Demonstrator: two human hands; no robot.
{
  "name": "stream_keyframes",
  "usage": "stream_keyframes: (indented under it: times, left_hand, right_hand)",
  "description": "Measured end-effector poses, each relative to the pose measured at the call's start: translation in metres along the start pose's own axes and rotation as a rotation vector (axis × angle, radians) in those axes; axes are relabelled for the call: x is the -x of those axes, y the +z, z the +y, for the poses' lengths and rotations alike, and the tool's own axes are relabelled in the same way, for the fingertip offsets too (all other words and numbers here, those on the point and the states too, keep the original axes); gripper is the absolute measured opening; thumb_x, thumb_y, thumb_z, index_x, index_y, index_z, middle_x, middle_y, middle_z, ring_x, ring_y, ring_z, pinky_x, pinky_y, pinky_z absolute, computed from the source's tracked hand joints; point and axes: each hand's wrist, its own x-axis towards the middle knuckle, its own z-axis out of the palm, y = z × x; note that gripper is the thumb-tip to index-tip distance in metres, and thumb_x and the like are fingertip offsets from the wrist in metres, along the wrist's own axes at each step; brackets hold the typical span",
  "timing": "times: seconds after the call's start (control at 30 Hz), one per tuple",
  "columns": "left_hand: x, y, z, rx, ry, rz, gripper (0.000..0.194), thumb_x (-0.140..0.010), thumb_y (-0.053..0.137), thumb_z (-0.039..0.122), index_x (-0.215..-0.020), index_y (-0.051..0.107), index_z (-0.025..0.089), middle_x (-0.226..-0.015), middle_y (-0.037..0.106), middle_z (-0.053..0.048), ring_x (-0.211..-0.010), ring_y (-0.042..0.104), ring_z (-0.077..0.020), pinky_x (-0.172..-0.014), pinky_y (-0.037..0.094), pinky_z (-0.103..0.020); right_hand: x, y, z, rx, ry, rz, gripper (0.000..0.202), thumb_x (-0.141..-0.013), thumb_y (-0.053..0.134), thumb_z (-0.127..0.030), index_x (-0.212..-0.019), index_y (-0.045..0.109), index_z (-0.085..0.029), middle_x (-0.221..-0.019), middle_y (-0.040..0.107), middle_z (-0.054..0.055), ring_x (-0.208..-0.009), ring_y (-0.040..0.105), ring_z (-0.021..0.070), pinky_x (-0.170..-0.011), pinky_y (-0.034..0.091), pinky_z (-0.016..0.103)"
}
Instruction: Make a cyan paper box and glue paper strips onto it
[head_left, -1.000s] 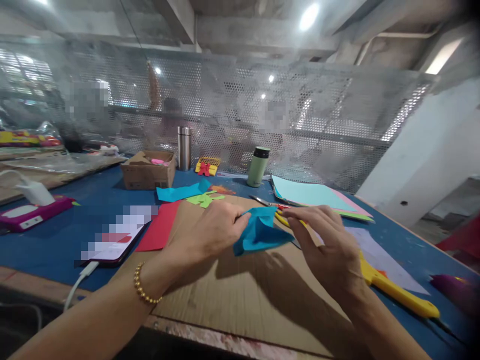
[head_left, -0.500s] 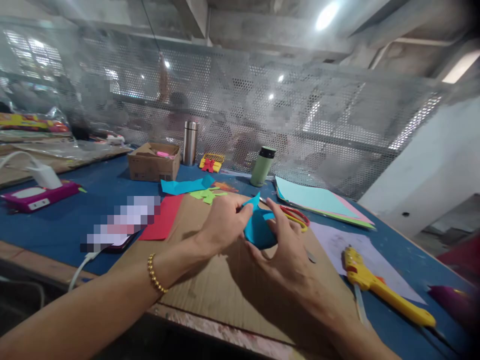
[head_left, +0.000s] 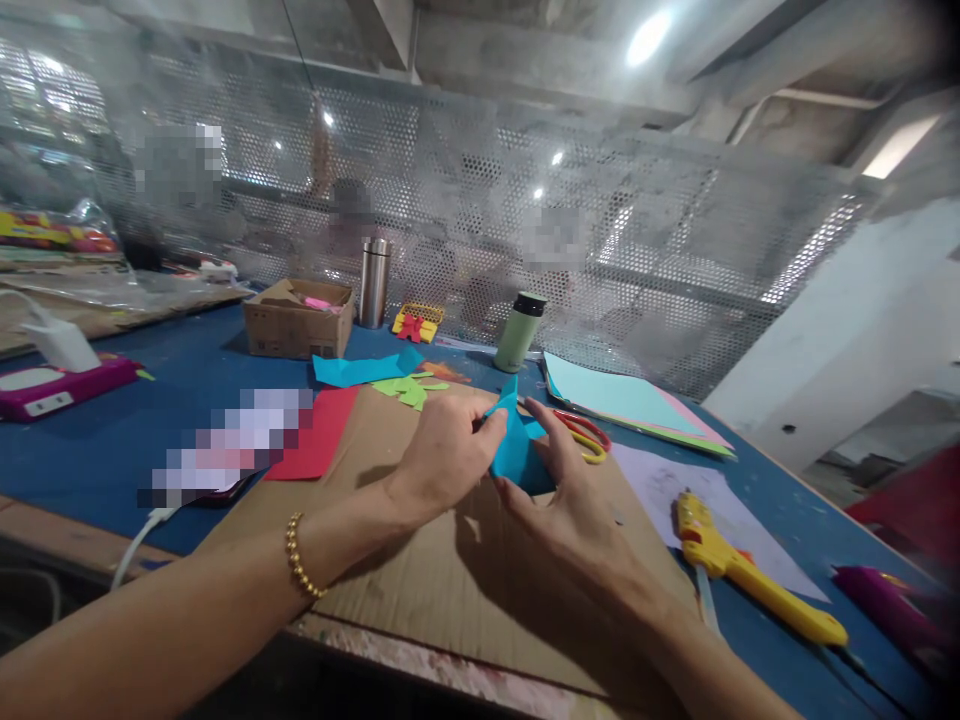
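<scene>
A folded piece of blue paper (head_left: 517,455) is held up over a brown cardboard sheet (head_left: 420,620). My left hand (head_left: 450,450) pinches its left edge between thumb and fingers. From the right, my right hand (head_left: 566,480) grips the other side, thumb low and fingers at the upper edge. Just behind the right hand lie scissors (head_left: 589,435) with red and yellow handles, their blades partly hidden. Light green paper scraps (head_left: 409,390) and a strip of blue paper (head_left: 364,370) lie beyond the left hand. Red paper (head_left: 315,435) sits to its left.
A yellow glue gun (head_left: 750,570) rests on lilac paper (head_left: 720,490) at right. Coloured sheets (head_left: 622,400), a green tumbler (head_left: 520,335), a steel flask (head_left: 373,285) and a cardboard box (head_left: 300,320) stand farther back. A purple power strip (head_left: 97,385) is at left.
The view has shifted slightly, so the table things appear a little farther left. Both hands keep hold of the blue paper, almost unmoved.
</scene>
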Motion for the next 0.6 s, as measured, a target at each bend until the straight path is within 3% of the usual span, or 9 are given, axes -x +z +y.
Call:
stream_keyframes:
  times: [0.27,0.43,0.6]
  left_hand:
    - [0.0016,0.0050,-0.0054,-0.035,0.097,0.046,0.036,-0.094,0.052,0.030,-0.061,0.057,0.017,-0.053,0.054,0.002,-0.052,0.048,-0.0110,-0.050,0.032,-0.024]
    - [0.0031,0.0050,-0.0031,-0.117,0.111,0.047,0.038,-0.094,0.051,0.029,-0.058,0.054,0.017,-0.052,0.051,0.002,-0.051,0.043,-0.0105,-0.050,0.028,-0.025]
    - [0.0038,0.0051,-0.0020,-0.146,0.131,0.038,0.038,-0.095,0.050,0.027,-0.059,0.052,0.017,-0.052,0.049,0.003,-0.052,0.041,-0.0103,-0.053,0.027,-0.027]
  right_hand:
    - [-0.0004,0.0011,-0.0001,-0.035,0.032,-0.007,0.072,-0.078,0.061,-0.028,-0.147,0.040,-0.025,-0.143,0.054,0.013,-0.127,0.055,0.0319,-0.101,0.051,0.052]
    - [-0.0023,-0.0018,-0.0003,0.021,0.017,-0.045,0.071,-0.078,0.060,-0.031,-0.146,0.040,-0.025,-0.143,0.055,0.012,-0.129,0.054,0.0315,-0.105,0.047,0.053]
    - [-0.0065,-0.0047,-0.0024,-0.001,-0.005,-0.084,0.065,-0.078,0.058,-0.029,-0.142,0.045,-0.025,-0.131,0.064,0.012,-0.114,0.064,0.0288,-0.093,0.055,0.046]
